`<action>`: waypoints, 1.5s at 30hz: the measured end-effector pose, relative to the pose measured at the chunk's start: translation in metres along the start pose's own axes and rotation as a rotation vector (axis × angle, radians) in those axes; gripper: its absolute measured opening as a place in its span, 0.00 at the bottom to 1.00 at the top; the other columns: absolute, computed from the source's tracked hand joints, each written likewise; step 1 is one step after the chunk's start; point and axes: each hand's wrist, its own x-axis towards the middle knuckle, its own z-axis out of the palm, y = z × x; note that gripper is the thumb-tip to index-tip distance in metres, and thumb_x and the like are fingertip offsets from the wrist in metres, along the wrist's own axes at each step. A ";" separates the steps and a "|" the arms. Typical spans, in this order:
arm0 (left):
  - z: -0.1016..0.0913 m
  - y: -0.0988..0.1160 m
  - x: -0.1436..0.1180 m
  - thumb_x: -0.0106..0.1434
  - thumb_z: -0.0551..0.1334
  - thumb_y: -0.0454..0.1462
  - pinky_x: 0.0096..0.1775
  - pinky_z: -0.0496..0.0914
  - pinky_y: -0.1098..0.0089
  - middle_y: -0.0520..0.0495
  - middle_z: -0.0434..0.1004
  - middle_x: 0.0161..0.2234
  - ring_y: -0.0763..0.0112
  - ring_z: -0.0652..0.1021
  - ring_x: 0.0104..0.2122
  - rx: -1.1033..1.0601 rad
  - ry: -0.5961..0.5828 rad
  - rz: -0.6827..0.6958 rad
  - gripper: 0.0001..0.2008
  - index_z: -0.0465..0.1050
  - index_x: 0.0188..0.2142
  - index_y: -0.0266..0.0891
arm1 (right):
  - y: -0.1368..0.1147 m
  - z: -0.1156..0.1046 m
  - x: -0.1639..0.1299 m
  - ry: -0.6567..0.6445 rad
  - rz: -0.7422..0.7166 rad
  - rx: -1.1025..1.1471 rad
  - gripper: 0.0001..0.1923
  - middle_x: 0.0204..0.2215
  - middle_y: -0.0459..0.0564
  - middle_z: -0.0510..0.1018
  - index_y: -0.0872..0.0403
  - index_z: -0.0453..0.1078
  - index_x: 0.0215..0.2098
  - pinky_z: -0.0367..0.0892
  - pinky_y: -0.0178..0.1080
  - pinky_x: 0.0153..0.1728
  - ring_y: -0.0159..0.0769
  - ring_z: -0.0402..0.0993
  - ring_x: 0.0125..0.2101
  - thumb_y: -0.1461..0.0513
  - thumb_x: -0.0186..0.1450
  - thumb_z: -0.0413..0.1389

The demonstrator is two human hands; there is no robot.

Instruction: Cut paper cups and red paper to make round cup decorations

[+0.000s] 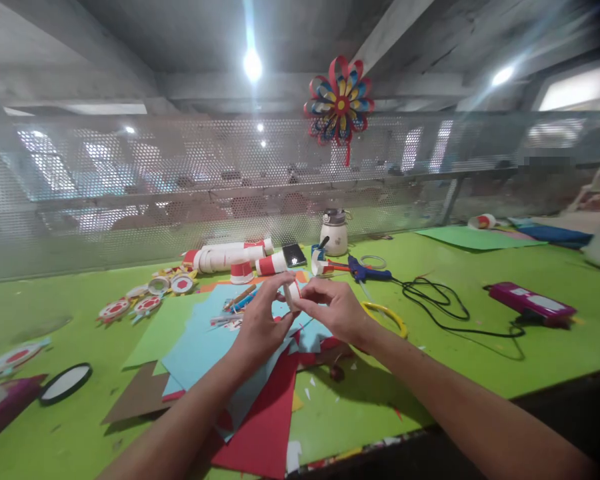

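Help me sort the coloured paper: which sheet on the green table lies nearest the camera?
The red sheet, at the pile's near edge by the left forearm. The light blue sheets, brown sheet and green sheet lie farther back.

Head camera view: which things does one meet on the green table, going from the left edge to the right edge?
Black-rimmed oval mirror → round red-and-white paper pieces → left hand → right hand → blue glue gun → black cable → magenta box.

No readable text, label, brand or number on anything in view.
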 end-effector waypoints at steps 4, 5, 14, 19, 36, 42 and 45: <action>0.002 0.002 0.001 0.51 0.65 0.30 0.48 0.68 0.65 0.42 0.69 0.52 0.60 0.71 0.50 -0.199 -0.024 -0.134 0.24 0.70 0.49 0.43 | 0.001 -0.001 0.000 -0.005 0.058 0.015 0.07 0.24 0.45 0.72 0.55 0.72 0.27 0.63 0.36 0.29 0.31 0.66 0.25 0.59 0.60 0.58; 0.003 0.001 0.001 0.51 0.66 0.31 0.47 0.68 0.64 0.41 0.69 0.52 0.59 0.72 0.49 -0.276 -0.046 -0.182 0.24 0.69 0.49 0.42 | 0.000 -0.002 0.001 -0.010 0.078 0.034 0.07 0.24 0.45 0.72 0.55 0.72 0.27 0.62 0.35 0.28 0.30 0.65 0.25 0.60 0.60 0.58; -0.007 0.002 0.009 0.52 0.66 0.35 0.37 0.70 0.68 0.41 0.76 0.40 0.64 0.77 0.37 -0.691 0.035 -0.586 0.21 0.68 0.46 0.37 | 0.000 -0.016 0.005 0.029 0.207 0.310 0.08 0.23 0.45 0.71 0.56 0.73 0.26 0.60 0.36 0.30 0.30 0.65 0.26 0.59 0.60 0.59; -0.014 0.002 0.013 0.55 0.60 0.37 0.25 0.67 0.73 0.41 0.76 0.34 0.69 0.76 0.27 -0.895 0.031 -0.772 0.10 0.68 0.38 0.36 | 0.001 -0.029 0.010 0.045 0.284 0.601 0.11 0.26 0.46 0.71 0.55 0.68 0.26 0.64 0.38 0.30 0.31 0.67 0.26 0.56 0.61 0.56; -0.002 0.045 0.006 0.61 0.58 0.45 0.24 0.67 0.72 0.43 0.75 0.25 0.68 0.76 0.24 -0.948 -0.339 -0.833 0.14 0.71 0.30 0.35 | -0.002 -0.023 0.001 -0.254 0.308 0.640 0.09 0.20 0.45 0.71 0.55 0.75 0.33 0.58 0.34 0.22 0.29 0.64 0.21 0.58 0.64 0.56; -0.007 0.042 0.005 0.60 0.60 0.44 0.27 0.69 0.71 0.44 0.76 0.27 0.71 0.76 0.23 -0.861 -0.416 -0.753 0.12 0.72 0.31 0.37 | -0.006 -0.030 0.001 -0.260 0.212 0.524 0.09 0.25 0.47 0.72 0.54 0.77 0.30 0.63 0.35 0.25 0.31 0.67 0.24 0.59 0.63 0.58; -0.009 0.042 0.003 0.61 0.58 0.45 0.30 0.70 0.69 0.43 0.77 0.28 0.68 0.77 0.25 -0.833 -0.482 -0.707 0.13 0.73 0.33 0.37 | -0.006 -0.033 0.000 -0.284 0.193 0.534 0.09 0.26 0.48 0.72 0.53 0.78 0.32 0.64 0.36 0.26 0.31 0.67 0.24 0.57 0.62 0.58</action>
